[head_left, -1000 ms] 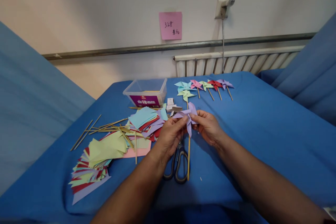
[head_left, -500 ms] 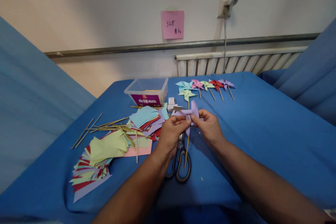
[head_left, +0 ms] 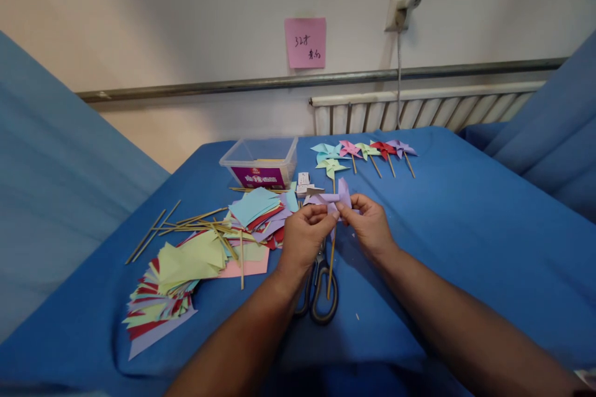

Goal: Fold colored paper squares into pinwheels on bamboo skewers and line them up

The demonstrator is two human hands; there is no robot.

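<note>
Between my hands is a purple paper pinwheel (head_left: 345, 191), its blades partly folded and partly covered by my fingers. My left hand (head_left: 305, 237) pinches its left and middle part. My right hand (head_left: 371, 223) grips the right side near the centre, thumb and forefinger pressed together. Below the paper a thin wooden stick (head_left: 331, 270) slants down across the scissors; whether it is joined to the paper is hidden. The black-handled scissors (head_left: 325, 298) lie on the table under my hands, their blades mostly covered. A light green pinwheel (head_left: 331, 167) lies just beyond.
Finished-looking pinwheels, among them a red one (head_left: 384, 149), lie in a row at the back. Left are paper sheets (head_left: 193, 260), cut squares (head_left: 255, 206) and loose sticks (head_left: 195, 223). A clear plastic box (head_left: 258, 167) and small white boxes (head_left: 303, 183) stand behind on the blue-covered table (head_left: 465, 229).
My left hand's fingers have shifted slightly on the purple paper, and the lower blade is now more covered. The rest of the table looks the same.
</note>
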